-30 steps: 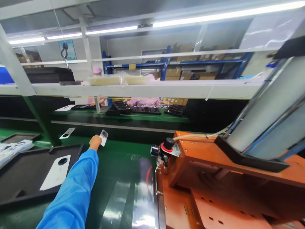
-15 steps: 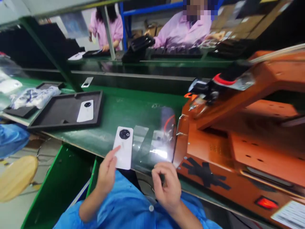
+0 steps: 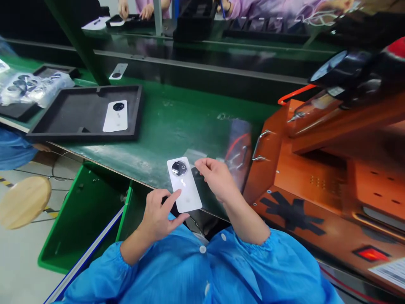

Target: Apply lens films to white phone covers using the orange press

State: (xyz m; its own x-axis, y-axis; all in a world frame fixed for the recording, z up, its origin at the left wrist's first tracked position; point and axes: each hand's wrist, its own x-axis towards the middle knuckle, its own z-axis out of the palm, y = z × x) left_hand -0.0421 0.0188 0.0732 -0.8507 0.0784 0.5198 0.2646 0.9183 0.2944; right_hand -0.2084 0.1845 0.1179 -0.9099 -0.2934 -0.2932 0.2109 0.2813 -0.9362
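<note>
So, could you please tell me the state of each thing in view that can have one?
Held white panel: tilted, patterned face visible.
Left hand: closed on the panel's lower left part.
Right hand: fingertips drawn together near the panel's upper right edge; contact unclear.
Second white panel: lying face up in black tray.
Black tray: uncovered.
Red switch: lit.
Green bin: open.
Wooden stool: upright.

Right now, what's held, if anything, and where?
A white panel, held in the left hand by its lower left part, one finger on its face. The right hand is near its upper right edge; whether it grips anything can't be told.
</note>
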